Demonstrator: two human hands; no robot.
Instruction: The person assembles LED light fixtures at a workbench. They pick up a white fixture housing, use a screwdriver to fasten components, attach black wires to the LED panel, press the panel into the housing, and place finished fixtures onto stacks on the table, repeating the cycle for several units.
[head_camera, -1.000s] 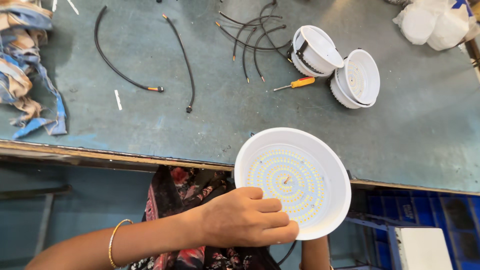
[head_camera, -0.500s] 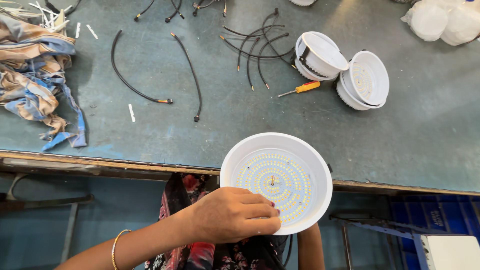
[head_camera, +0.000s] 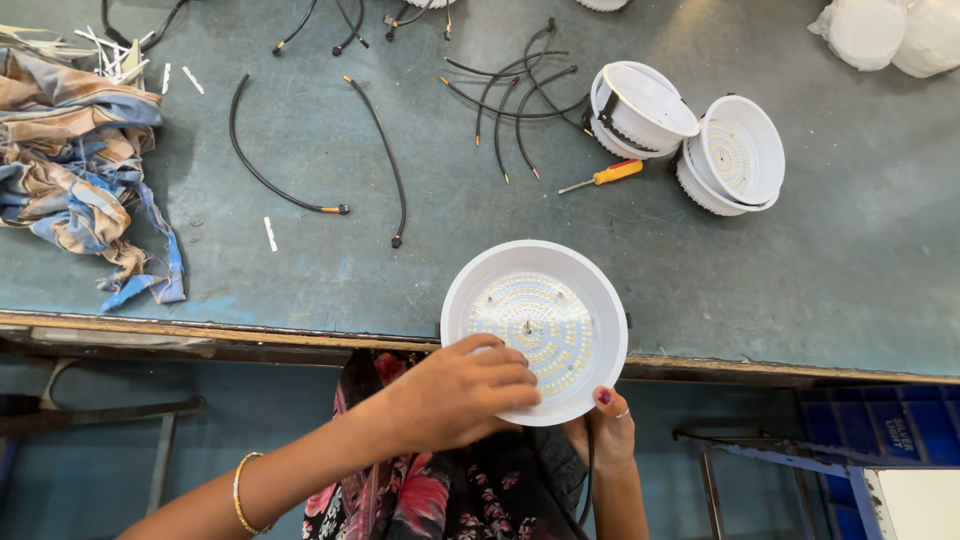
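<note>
White plastic light housing (head_camera: 535, 330) with its dotted LED disc sits over the table's near edge (head_camera: 250, 335). The left hand (head_camera: 455, 392) grips its lower rim; the right hand (head_camera: 600, 430) clasps it from beneath. Bare tabletop lies beyond, then a screwdriver (head_camera: 605, 177) and two stacked housings (head_camera: 690, 140) holding similar discs.

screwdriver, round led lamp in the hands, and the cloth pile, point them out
screwdriver (head_camera: 604, 178), head view, on its orange handle
round led lamp (head_camera: 530, 325), head view, on its dotted centre panel
cloth pile (head_camera: 75, 170), head view, on its middle folds
</note>
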